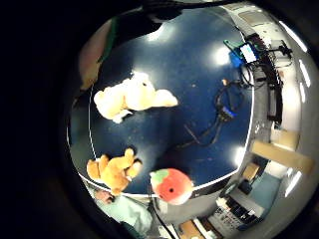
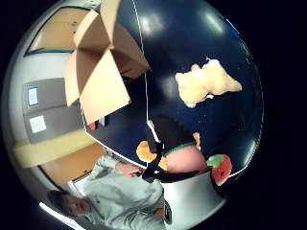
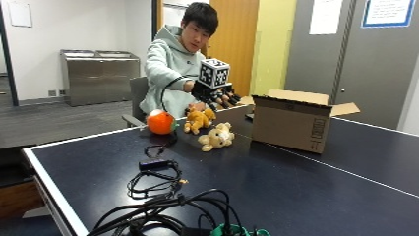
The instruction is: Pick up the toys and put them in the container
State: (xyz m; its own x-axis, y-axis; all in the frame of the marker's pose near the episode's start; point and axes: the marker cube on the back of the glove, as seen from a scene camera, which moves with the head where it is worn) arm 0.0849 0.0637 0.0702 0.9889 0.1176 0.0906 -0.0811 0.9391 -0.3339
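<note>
I see the hand [image 3: 219, 98] raised above the dark blue worktop [image 3: 294, 182], fingers spread, holding nothing. Cream bear [image 3: 217, 137], orange bear [image 3: 198, 119] and ball [image 3: 161, 122] lie on it; box [image 3: 291, 122] at bear's 3 o'clock. Cables [image 3: 157, 182] nearer. Grey walls, wooden door behind.

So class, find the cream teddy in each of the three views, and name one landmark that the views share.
Little finger side palm view: cream teddy lies on the blue table, apart from the orange teddy.
Thumb side palm view: teddy on the table, past the box.
Outside view: teddy lies between the orange teddy and the box.
Shared landmark: the round red-orange toy.
</note>
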